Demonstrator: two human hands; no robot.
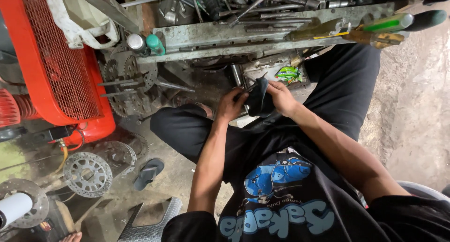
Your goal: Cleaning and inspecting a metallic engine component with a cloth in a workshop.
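Note:
I sit with my knees apart, in black trousers and a black printed shirt. Both hands meet in front of my lap on a piece of black rubber, folded like a strip of inner tube (pixel 258 99). My left hand (pixel 230 104) pinches its left edge with closed fingers. My right hand (pixel 281 96) grips its right side, fingers curled over it. A thin dark tool tip pokes out just above the rubber; what it is cannot be told.
A grimy metal tool tray (pixel 262 33) with wrenches and screwdrivers stands ahead. A red machine with a mesh guard (pixel 56 59) is at left, sprockets (pixel 133 75) beside it. Brake discs (pixel 87 174) and a black sandal (pixel 147 172) lie on the dirty floor.

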